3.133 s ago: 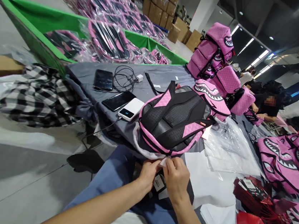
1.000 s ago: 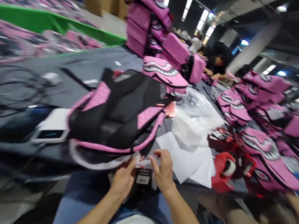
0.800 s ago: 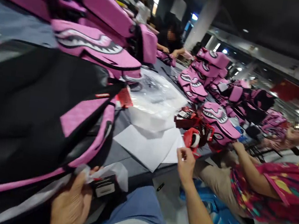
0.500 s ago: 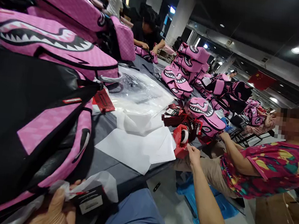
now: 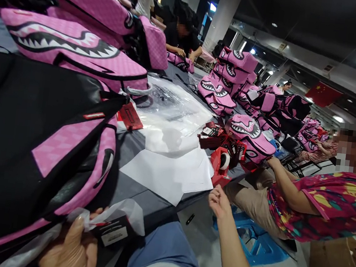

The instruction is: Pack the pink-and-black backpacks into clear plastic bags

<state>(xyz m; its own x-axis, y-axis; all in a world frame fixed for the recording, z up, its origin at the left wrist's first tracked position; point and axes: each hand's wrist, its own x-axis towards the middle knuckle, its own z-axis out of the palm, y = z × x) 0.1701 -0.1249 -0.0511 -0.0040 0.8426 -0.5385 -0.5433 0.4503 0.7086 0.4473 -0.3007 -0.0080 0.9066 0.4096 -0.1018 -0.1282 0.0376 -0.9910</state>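
Note:
A pink and black backpack [image 5: 35,143] lies back-up on the grey table [image 5: 132,194] in front of me. My left hand [image 5: 69,252] sits at its lower edge, fingers closed on a black hang tag [image 5: 112,232] wrapped in thin white tissue. My right hand [image 5: 218,200] is stretched out to the right, just below a red tape dispenser [image 5: 221,166]. Its fingers are curled into a pinch; what they hold is too small to make out.
White paper sheets [image 5: 170,173] and clear plastic bags [image 5: 171,107] lie mid-table. Pink shark-mouth backpacks [image 5: 72,48] are stacked around. A person in a colourful shirt [image 5: 324,206] sits at the right on a blue stool [image 5: 255,245]. Another person [image 5: 182,35] works farther back.
My view swung right. My right hand left the tag, reached out to the red tape dispenser, then drew back a little below it. My left hand kept hold of the tag.

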